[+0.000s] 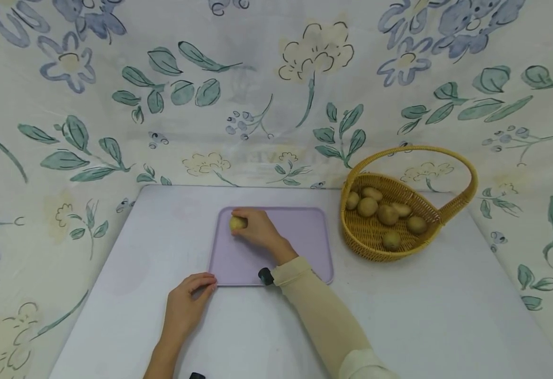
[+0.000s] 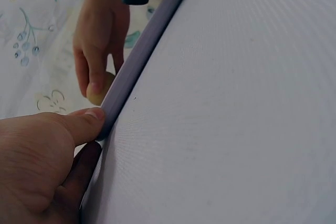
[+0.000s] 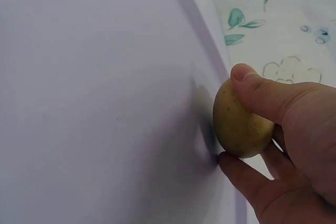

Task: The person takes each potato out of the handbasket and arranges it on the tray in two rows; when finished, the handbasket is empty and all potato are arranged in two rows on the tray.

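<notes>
My right hand (image 1: 257, 229) pinches a potato (image 3: 239, 121) between thumb and fingers over the far left corner of a lilac tray (image 1: 290, 247). In the right wrist view the potato is yellowish with small dark specks, at or just above the tray's surface; whether it touches is hard to tell. My left hand (image 1: 186, 305) is at the tray's near left corner. The left wrist view shows its thumb (image 2: 89, 124) on the tray's rim, with a finger underneath, so the rim is pinched.
To the right of the tray stands a yellow wicker basket (image 1: 375, 255) with a tall arched handle, holding several potatoes (image 1: 368, 207). Everything sits on a white table (image 1: 423, 316). A flower-patterned cloth (image 1: 257, 116) hangs behind it.
</notes>
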Action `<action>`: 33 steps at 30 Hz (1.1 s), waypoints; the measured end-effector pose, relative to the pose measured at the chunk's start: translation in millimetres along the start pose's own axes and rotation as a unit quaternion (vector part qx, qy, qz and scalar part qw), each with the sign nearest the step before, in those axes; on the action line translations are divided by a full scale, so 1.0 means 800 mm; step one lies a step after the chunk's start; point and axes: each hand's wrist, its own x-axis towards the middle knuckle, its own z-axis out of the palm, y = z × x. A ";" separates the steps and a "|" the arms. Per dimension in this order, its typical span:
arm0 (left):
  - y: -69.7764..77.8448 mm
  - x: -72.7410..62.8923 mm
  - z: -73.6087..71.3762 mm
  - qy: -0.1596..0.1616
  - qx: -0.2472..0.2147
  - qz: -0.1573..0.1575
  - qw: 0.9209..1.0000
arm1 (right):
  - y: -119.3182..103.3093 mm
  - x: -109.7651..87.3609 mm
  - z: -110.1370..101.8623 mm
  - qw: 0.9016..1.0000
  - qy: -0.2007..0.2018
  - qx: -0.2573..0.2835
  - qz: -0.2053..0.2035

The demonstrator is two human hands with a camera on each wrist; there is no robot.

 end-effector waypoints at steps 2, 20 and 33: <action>0.000 0.000 -0.001 0.001 -0.001 0.000 1.000 | -0.003 0.003 0.001 1.000 -0.007 -0.009 0.001; 0.000 0.000 -0.002 -0.003 -0.009 0.001 1.000 | -0.017 0.020 0.013 0.999 -0.021 -0.046 -0.016; 0.001 0.000 -0.005 -0.014 -0.001 -0.012 1.000 | -0.017 0.027 0.020 1.000 -0.008 -0.029 -0.003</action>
